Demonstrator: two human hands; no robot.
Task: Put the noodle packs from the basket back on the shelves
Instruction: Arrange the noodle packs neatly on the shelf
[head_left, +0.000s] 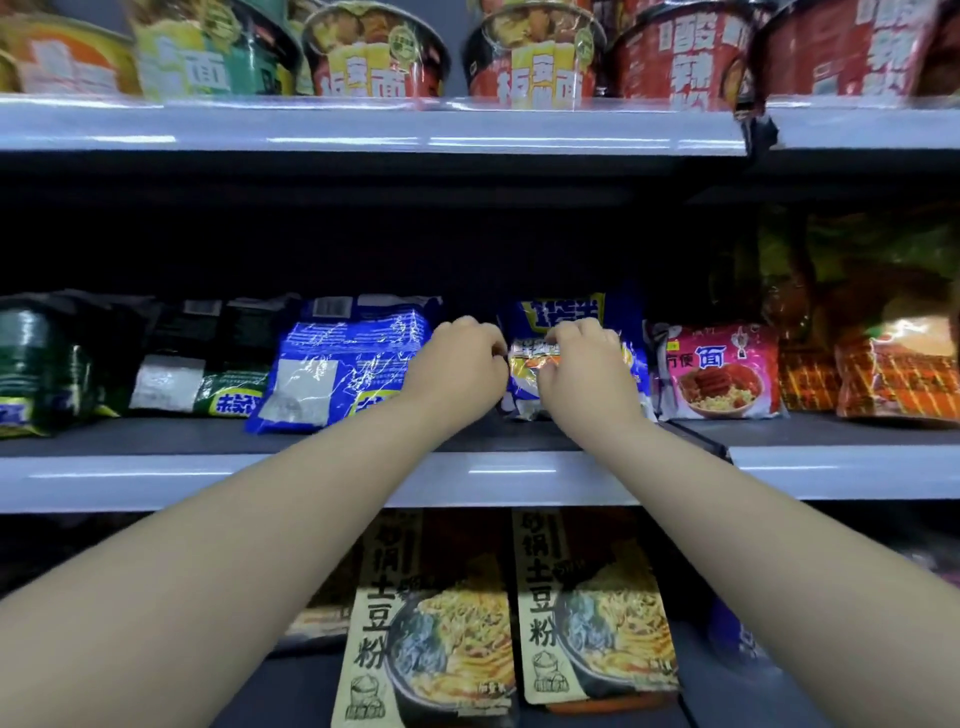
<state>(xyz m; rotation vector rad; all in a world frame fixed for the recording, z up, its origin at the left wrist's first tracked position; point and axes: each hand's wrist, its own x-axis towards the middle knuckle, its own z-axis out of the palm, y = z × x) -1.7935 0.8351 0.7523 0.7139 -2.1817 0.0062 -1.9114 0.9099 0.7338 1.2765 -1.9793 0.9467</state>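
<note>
The blue noodle pack (563, 312) stands upright on the middle shelf (519, 478), its foot near the shelf's front lip. Both bare forearms reach up and forward to it. The left hand (465, 364) is knuckles-up at the pack's left edge, fingers (493, 340) curled tight together and pinching that edge. The right hand (584, 364) lies over the pack's front, fingers bent down and gripping the wrapper just below its top band. That band carries yellow characters too blurred to read.

Just left of the pack leans a larger blue multipack (343, 358) showing its pale back label, and beyond that a green-and-black pack (208, 358). Touching the pack's right side is a pink pack (719, 371) printed 方便面 above a picture of a bowl; further right are orange packs (893, 374).

On the shelf above the pack stand bowl noodles (374, 52) marked 板面 and red bowls (685, 57) reading 酸辣粉. Below it lie two beige packs (431, 623) reading 土豆粉. The shelves have dark decks and pale grey front strips.
</note>
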